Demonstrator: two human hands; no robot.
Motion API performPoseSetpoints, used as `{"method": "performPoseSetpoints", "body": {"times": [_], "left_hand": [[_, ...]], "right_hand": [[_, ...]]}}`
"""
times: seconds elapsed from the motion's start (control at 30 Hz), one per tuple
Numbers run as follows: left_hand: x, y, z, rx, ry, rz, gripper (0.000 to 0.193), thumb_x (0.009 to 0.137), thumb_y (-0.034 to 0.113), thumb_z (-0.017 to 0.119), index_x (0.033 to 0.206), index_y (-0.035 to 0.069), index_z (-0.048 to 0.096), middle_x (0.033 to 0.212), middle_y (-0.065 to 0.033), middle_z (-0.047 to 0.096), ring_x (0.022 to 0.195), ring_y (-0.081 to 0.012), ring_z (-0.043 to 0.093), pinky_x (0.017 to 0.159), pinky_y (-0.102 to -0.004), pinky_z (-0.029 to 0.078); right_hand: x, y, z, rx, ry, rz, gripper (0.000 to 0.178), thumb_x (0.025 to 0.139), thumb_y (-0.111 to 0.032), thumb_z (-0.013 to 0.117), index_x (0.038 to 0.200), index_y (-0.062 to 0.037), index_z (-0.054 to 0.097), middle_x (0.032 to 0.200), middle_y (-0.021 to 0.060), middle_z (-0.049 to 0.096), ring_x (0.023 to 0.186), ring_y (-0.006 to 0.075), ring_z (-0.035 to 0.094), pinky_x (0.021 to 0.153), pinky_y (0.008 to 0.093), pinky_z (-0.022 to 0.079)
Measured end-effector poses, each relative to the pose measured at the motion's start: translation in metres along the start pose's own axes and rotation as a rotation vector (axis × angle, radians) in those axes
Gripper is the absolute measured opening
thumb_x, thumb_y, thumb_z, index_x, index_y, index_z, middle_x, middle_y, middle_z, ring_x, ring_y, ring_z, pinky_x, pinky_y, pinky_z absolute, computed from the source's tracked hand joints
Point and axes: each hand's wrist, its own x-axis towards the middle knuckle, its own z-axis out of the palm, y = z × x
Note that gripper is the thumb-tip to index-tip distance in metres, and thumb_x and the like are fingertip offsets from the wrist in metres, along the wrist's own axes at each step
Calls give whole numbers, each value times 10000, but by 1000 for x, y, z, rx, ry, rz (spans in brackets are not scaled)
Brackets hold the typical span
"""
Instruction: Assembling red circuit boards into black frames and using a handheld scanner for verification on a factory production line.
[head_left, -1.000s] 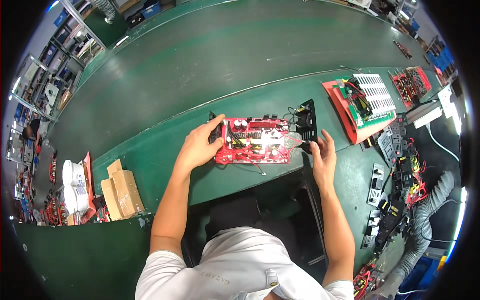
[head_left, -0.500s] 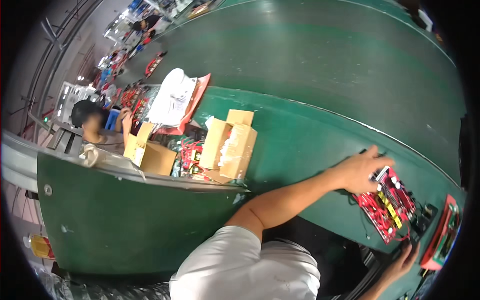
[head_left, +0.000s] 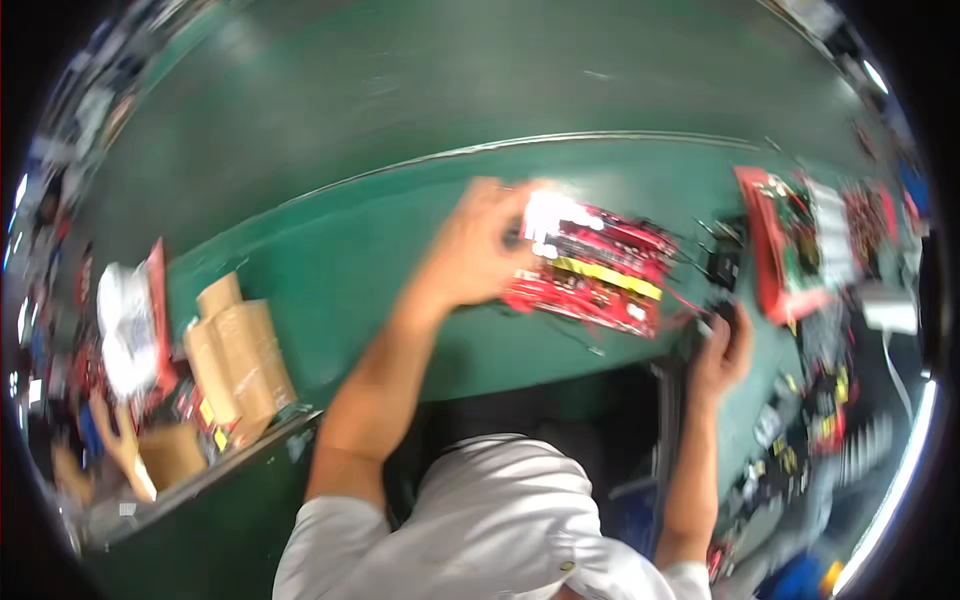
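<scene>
My left hand point(head_left: 478, 245), blurred, grips the left end of a red circuit board point(head_left: 600, 293) with a yellow strip, red wires and a glaring bright patch by my fingers. The board is over the green bench; whether it touches the surface I cannot tell. To its right my right hand point(head_left: 722, 362) is closed around something small and dark, too smeared to name. A thin red wire point(head_left: 685, 300) runs from the board toward that hand. Just beyond the right hand a small black block point(head_left: 724, 262) with dark leads lies on the bench.
Open cardboard boxes point(head_left: 245, 360) and a white package point(head_left: 128, 325) stand at left, near another person's hand point(head_left: 122, 445). On the right are a red tray point(head_left: 765, 245) holding green boards, a white device point(head_left: 888, 310) and piled parts. A raised strip point(head_left: 560, 138) borders the bench's far side.
The view has swung right, so the board and both hands now appear nearer the middle. My left hand has stayed on the board's end; my right hand has closed around something small and dark.
</scene>
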Motion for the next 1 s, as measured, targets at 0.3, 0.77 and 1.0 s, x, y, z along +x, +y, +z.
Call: {"method": "performPoseSetpoints", "body": {"times": [0.3, 0.77, 1.0], "left_hand": [[14, 66, -12, 318, -122, 118, 406, 853, 133, 643, 1257, 106, 614, 1232, -156, 538, 1038, -303, 597, 880, -410, 490], [28, 108, 1, 382, -628, 182, 201, 773, 121, 701, 953, 48, 650, 955, -104, 594, 895, -329, 612, 771, -442, 486], [56, 118, -3, 201, -684, 268, 175, 758, 117, 719, 871, 5, 649, 823, -151, 641, 763, -320, 629, 688, -408, 479]], "right_hand": [[-2, -45, -28, -310, -62, -73, 463, 849, -45, 654, 1295, -18, 533, 1336, 211, 469, 1229, 362, 491, 1017, 415, 413], [1, -111, 37, -66, -407, -314, 280, 813, -88, 683, 1047, -24, 543, 1095, 154, 584, 1014, 334, 577, 806, 436, 459], [39, -133, -1, 352, -492, -57, 162, 857, -83, 641, 985, 7, 601, 836, 187, 660, 777, 375, 640, 689, 417, 505]]}}
